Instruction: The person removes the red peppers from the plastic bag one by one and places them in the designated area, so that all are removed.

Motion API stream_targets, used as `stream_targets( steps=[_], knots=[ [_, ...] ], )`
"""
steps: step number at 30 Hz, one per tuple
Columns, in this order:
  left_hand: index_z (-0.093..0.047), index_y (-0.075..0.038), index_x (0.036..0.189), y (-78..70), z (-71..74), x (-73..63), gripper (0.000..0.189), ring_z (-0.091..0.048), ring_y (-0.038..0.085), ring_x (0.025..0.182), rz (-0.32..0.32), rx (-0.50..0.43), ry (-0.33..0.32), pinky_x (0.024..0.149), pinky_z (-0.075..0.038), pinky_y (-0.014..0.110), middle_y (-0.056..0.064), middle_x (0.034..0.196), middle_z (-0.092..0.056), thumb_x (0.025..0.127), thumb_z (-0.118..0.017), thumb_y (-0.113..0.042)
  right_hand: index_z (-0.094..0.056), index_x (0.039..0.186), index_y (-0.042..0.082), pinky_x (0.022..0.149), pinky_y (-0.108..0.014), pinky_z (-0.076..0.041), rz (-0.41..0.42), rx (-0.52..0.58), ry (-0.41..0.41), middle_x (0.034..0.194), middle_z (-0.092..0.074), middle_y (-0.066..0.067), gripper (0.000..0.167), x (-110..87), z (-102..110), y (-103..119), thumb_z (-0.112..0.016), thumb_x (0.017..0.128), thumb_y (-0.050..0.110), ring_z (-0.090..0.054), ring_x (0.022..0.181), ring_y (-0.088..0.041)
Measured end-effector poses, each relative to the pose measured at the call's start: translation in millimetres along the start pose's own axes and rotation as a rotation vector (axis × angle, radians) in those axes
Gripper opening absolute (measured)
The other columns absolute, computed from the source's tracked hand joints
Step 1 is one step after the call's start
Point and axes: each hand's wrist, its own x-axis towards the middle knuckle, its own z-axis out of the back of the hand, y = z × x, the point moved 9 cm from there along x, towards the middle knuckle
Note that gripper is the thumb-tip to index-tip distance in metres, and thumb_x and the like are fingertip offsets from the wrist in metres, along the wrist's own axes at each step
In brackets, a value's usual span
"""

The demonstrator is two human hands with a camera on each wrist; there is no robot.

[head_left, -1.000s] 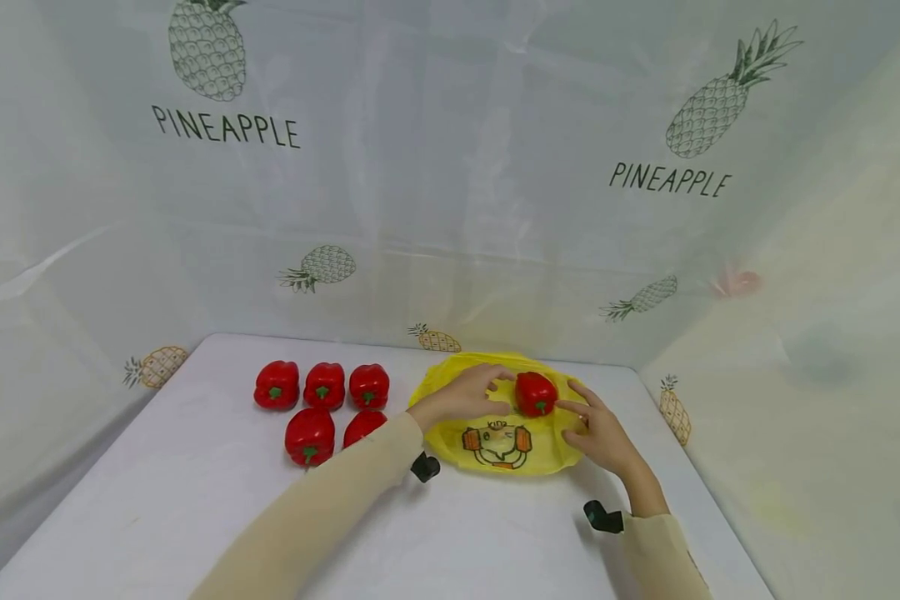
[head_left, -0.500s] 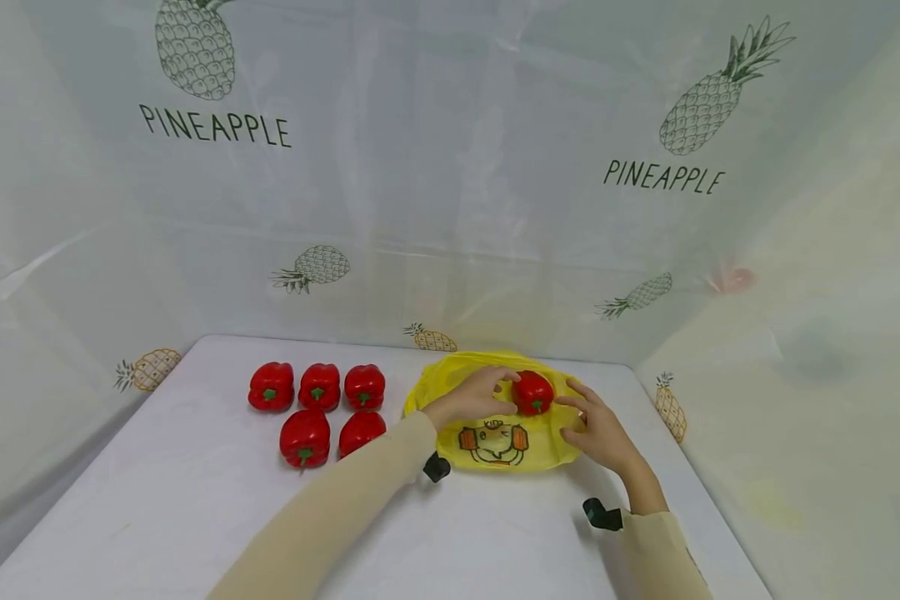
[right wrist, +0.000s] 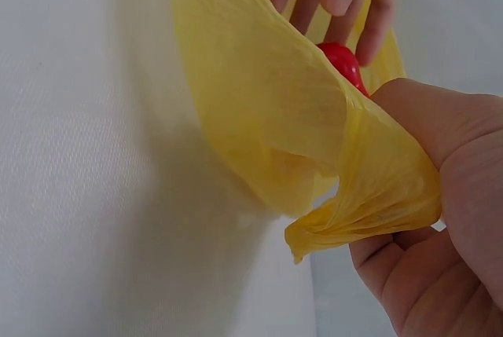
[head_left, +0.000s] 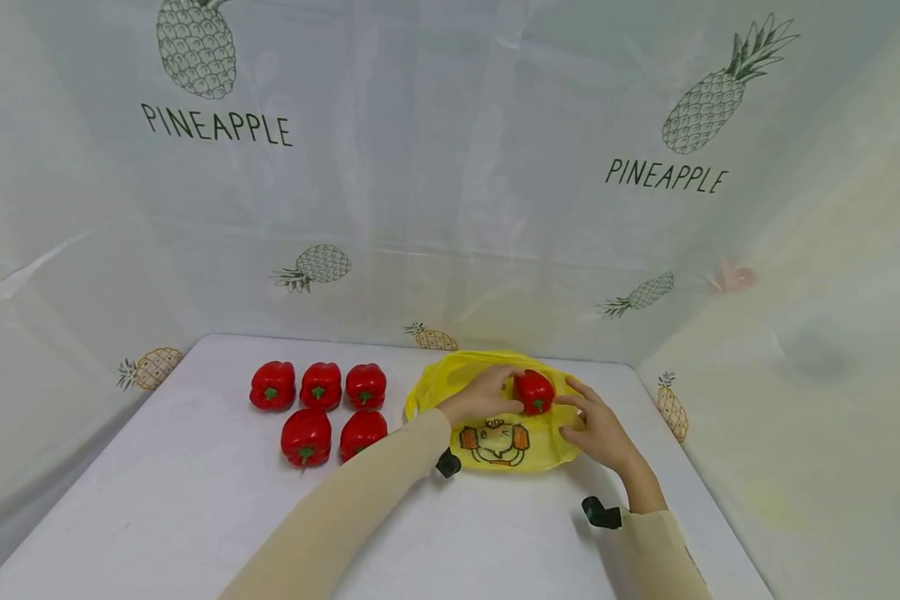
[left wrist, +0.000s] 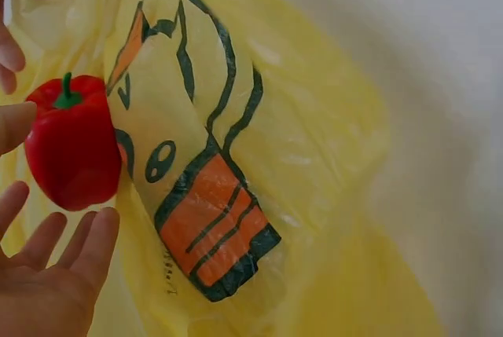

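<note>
A red bell pepper [head_left: 534, 392] with a green stem lies on or in a yellow plastic bag [head_left: 547, 450]; the head view does not settle which. My left hand [head_left: 487, 395] is at the pepper's left side. In the left wrist view, the thumb of that left hand [left wrist: 47, 274] reaches the pepper [left wrist: 75, 148], and its spread fingers lie just below. On the bag's right side is my right hand [head_left: 598, 429]. Its thumb and curled fingers hold the bag's gathered edge [right wrist: 385, 188] in the right wrist view, where the bag partly hides the pepper [right wrist: 343, 62].
Several more red bell peppers [head_left: 306, 437] stand in two rows left of the bag on the white table [head_left: 195, 500]. The left sleeve [head_left: 360, 492] passes close to the nearest pepper [head_left: 362, 433]. A pineapple-print sheet [head_left: 465, 208] hangs behind and beside the table.
My left hand has shifted slightly right, closer to the pepper on the bag. The right hand and the other peppers stay about where they were. The head view has turned a little.
</note>
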Motion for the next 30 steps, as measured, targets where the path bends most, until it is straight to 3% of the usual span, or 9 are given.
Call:
stream_targets(
  steps=[10,22,30],
  knots=[
    [-0.046,-0.017,0.159,11.1,-10.9,14.3,0.069,-0.049,0.027,0.145,0.018,0.003,-0.012,0.119,-0.045,0.046,0.009,0.158,-0.048,0.099,-0.078,-0.031,-0.068,0.135,0.000,0.110,-0.065,-0.048,-0.008,0.012,0.008,0.168,-0.033,-0.023,0.045,0.1,0.8,-1.5,-0.077,0.091,0.002,-0.045,0.143,-0.053],
    [-0.042,-0.017,0.159,8.4,-18.5,22.8,0.073,-0.054,0.025,0.137,0.064,0.032,-0.040,0.115,-0.048,0.042,0.010,0.154,-0.047,0.098,-0.079,-0.032,-0.068,0.134,0.000,0.109,-0.066,-0.049,0.019,0.021,-0.001,0.166,-0.037,-0.023,0.044,0.3,2.6,-0.7,-0.077,0.091,0.001,-0.044,0.145,-0.053],
    [-0.052,-0.021,0.155,5.2,-18.5,21.7,0.065,-0.056,0.026,0.131,0.053,0.038,-0.074,0.111,-0.051,0.042,0.010,0.147,-0.047,0.097,-0.079,-0.034,-0.070,0.133,0.000,0.109,-0.065,-0.049,0.006,0.017,-0.003,0.166,-0.036,-0.023,0.042,-0.8,4.6,-1.6,-0.076,0.091,0.001,-0.046,0.143,-0.053]
  ],
)
